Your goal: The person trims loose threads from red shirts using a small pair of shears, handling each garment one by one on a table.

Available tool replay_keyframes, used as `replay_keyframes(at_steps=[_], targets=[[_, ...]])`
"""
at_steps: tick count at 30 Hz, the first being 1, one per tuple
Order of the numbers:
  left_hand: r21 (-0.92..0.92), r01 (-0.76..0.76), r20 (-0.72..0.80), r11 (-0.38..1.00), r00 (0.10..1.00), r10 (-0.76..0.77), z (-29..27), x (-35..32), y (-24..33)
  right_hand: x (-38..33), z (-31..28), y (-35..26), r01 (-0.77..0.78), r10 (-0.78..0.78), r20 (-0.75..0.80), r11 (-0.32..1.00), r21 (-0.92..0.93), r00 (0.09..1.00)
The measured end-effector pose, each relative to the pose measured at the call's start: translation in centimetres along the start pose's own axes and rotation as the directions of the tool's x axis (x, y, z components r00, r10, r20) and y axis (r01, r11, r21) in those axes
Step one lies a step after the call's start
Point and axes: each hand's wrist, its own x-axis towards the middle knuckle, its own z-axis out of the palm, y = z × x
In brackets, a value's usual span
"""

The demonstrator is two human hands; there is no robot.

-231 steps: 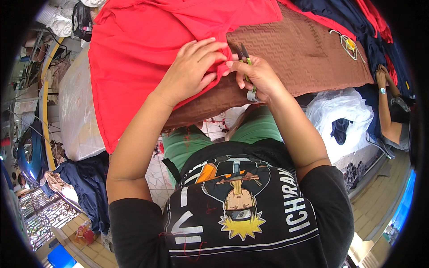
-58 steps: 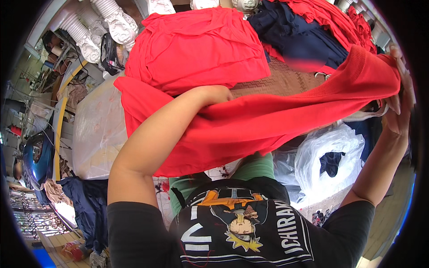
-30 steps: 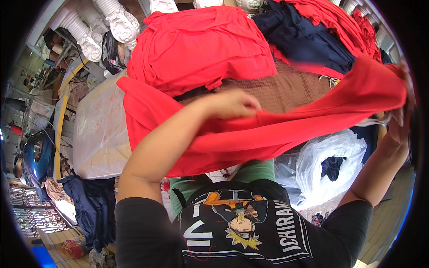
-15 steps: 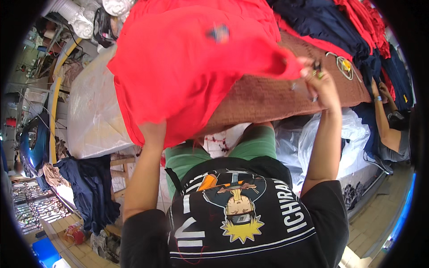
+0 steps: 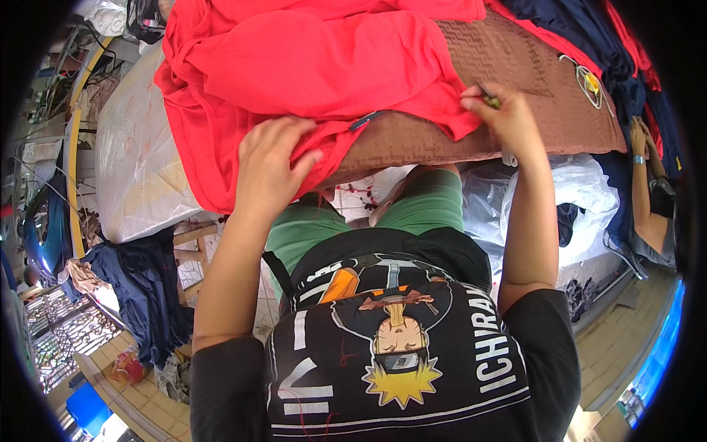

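A red garment (image 5: 331,66) lies spread and folded over the brown patterned pad, its near edge hanging over the front. A small dark blue label (image 5: 364,120) shows on the fabric's near edge. My left hand (image 5: 276,158) rests on the garment's near left part, fingers spread and thumb apart. At the garment's right end, my right hand (image 5: 508,121) is closed around a small dark tool (image 5: 486,94), whose kind I cannot make out. Its fingertips are at the red edge; whether they also pinch the cloth is unclear.
The brown pad (image 5: 508,62) covers a padded table, with clear plastic wrap (image 5: 132,162) at its left. A looped pale cord (image 5: 589,85) lies at the right. Navy and red garments (image 5: 567,29) are piled at far right, near another person's arms (image 5: 644,177). Plastic bags (image 5: 582,191) sit below.
The raised red cloth has come down onto the pad. My left hand has come out from beneath the fabric onto its top, and my right hand has moved slightly left and lower.
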Motion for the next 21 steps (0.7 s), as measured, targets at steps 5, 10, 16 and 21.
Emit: replay_keyframes(at_steps=[5,10,16,21], targets=[[-0.598,0.363,0.111,0.714,0.920,-0.375,-2.7,1.7,2.0,-1.3,-4.0,-2.3,0.110,-0.010,-0.281,0.934,0.341,0.960],[-0.312,0.456,0.518,0.834,0.817,-0.253,0.2,1.5,-0.6,0.7,-2.5,2.0,-0.078,0.056,-0.196,0.991,-0.106,0.979],[-0.421,0.369,0.262,0.829,0.924,-0.278,-1.7,1.3,2.2,-0.9,1.0,-2.7,0.053,-0.125,-0.397,0.981,-0.189,0.909],[-0.318,0.221,0.114,0.922,0.974,-0.194,0.1,1.8,5.1,-1.7,6.2,-5.3,0.359,-0.360,-0.092,0.933,-0.029,0.928]])
